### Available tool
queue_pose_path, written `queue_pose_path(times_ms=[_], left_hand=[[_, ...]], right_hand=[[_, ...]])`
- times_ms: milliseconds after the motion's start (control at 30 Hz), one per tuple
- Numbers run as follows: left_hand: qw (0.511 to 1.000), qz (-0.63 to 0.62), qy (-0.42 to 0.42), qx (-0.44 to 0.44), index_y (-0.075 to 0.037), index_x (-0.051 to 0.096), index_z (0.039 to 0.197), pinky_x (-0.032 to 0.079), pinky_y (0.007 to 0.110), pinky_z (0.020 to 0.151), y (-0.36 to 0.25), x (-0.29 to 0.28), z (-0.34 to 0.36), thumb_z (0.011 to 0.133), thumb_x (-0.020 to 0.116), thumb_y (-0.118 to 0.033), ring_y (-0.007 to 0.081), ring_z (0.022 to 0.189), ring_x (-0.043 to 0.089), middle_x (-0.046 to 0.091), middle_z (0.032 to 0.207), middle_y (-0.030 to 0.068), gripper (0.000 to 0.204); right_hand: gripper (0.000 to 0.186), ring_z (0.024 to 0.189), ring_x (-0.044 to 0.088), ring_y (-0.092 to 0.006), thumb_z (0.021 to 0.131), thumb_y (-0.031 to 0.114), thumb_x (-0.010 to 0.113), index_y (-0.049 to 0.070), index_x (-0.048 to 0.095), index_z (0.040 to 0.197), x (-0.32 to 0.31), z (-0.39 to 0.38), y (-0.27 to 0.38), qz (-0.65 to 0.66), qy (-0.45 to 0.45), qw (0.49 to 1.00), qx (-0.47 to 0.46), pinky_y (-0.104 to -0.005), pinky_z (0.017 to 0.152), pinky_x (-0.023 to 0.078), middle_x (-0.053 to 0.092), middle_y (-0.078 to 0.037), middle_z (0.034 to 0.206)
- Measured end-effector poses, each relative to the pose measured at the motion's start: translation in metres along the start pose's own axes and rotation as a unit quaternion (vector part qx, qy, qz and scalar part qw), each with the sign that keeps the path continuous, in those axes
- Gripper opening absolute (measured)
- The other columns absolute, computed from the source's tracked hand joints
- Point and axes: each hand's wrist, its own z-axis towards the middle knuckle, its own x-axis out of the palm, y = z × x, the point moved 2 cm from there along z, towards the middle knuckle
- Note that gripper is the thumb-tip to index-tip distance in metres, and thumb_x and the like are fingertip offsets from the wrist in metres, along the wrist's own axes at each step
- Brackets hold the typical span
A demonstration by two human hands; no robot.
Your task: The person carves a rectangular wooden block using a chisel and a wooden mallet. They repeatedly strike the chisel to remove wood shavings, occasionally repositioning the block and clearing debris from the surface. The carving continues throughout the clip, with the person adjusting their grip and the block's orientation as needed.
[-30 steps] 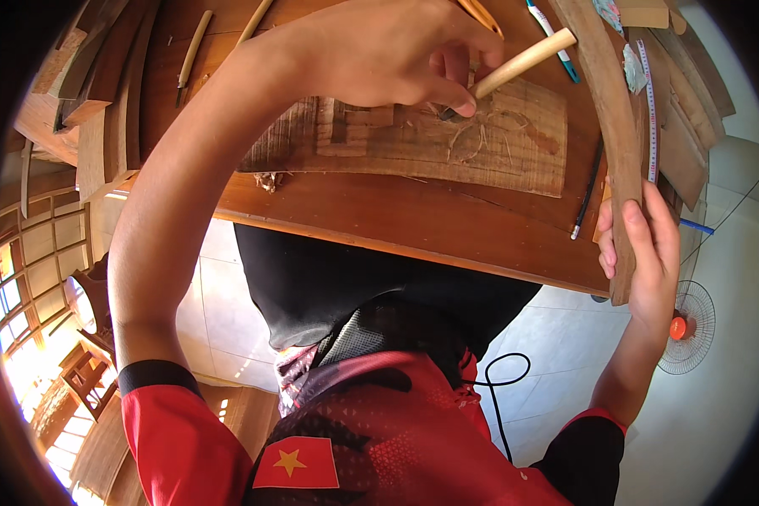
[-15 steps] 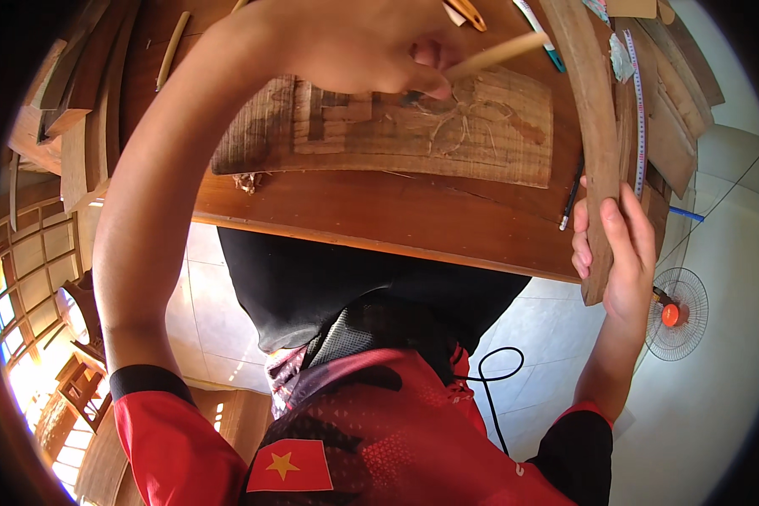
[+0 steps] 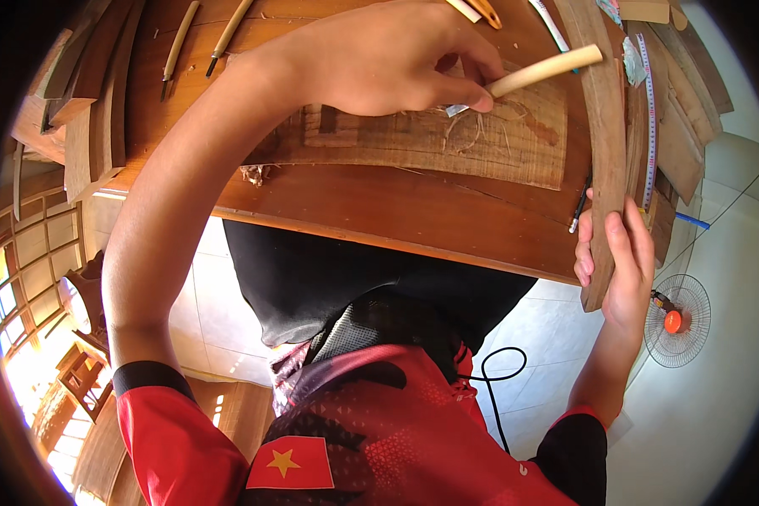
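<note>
My left hand (image 3: 413, 67) grips a tool with a pale wooden handle (image 3: 548, 70), its metal tip low over a weathered board (image 3: 363, 152) with a carved pattern and loose fibres. The handle slants up to the right, reaching near a long curved wooden strip (image 3: 603, 126). Around the lower end of that strip are the fingers of my right hand (image 3: 622, 261), holding it at the table's right side. A black pencil (image 3: 578, 211) lies just left of the strip.
Two slim carving tools (image 3: 177, 51) lie on the brown table (image 3: 354, 202) at upper left. Stacked planks stand at left (image 3: 93, 126) and right (image 3: 679, 126). A measuring tape (image 3: 649, 126) runs beside the strip. A fan (image 3: 675, 320) and a looped cable (image 3: 502, 363) show below.
The tool in my left hand has shifted slightly right and its handle sits lower. The strip's lower end, with my right hand on it, has moved a little left.
</note>
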Motion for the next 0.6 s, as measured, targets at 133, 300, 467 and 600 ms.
queue_pose_path(times_ms=[133,300,467,600], left_hand=[[0.996,-0.018,-0.011,0.09,0.0,0.07,0.124,0.054,0.044,0.089,0.015,0.005,-0.002,0.099,0.064,-0.016,0.0343,0.099,0.07,0.073,0.11,0.0209,0.031],[0.995,-0.033,0.027,0.088,0.0,0.07,0.125,0.054,0.045,0.094,0.015,0.006,0.004,0.099,0.063,-0.016,0.0367,0.107,0.069,0.07,0.116,0.0217,0.031],[0.994,0.039,0.063,0.083,0.0,0.07,0.125,0.055,0.046,0.095,-0.001,-0.001,0.003,0.1,0.063,-0.018,0.0357,0.108,0.069,0.07,0.116,0.0203,0.031],[0.994,0.038,0.064,0.085,0.0,0.071,0.123,0.056,0.045,0.097,0.016,0.007,0.008,0.101,0.064,-0.02,0.034,0.107,0.07,0.071,0.118,0.0199,0.031]], right_hand=[[0.04,0.057,0.051,-0.0087,0.11,0.026,0.051,-0.005,0.054,0.134,-0.001,-0.004,-0.003,0.011,-0.02,1.0,0.001,-0.0243,0.046,0.041,0.061,-0.009,0.09],[0.04,0.055,0.05,-0.0094,0.109,0.028,0.051,-0.005,0.054,0.133,-0.004,-0.01,-0.009,0.037,-0.048,0.998,0.005,-0.0244,0.046,0.04,0.061,-0.009,0.09],[0.039,0.054,0.049,-0.0098,0.109,0.028,0.051,-0.004,0.055,0.133,-0.003,-0.018,-0.016,0.046,-0.049,0.998,0.008,-0.0247,0.045,0.04,0.061,-0.009,0.089],[0.04,0.054,0.049,-0.01,0.109,0.028,0.051,-0.004,0.055,0.132,0.001,-0.025,-0.021,0.056,-0.053,0.997,0.013,-0.0249,0.045,0.04,0.06,-0.01,0.088]])
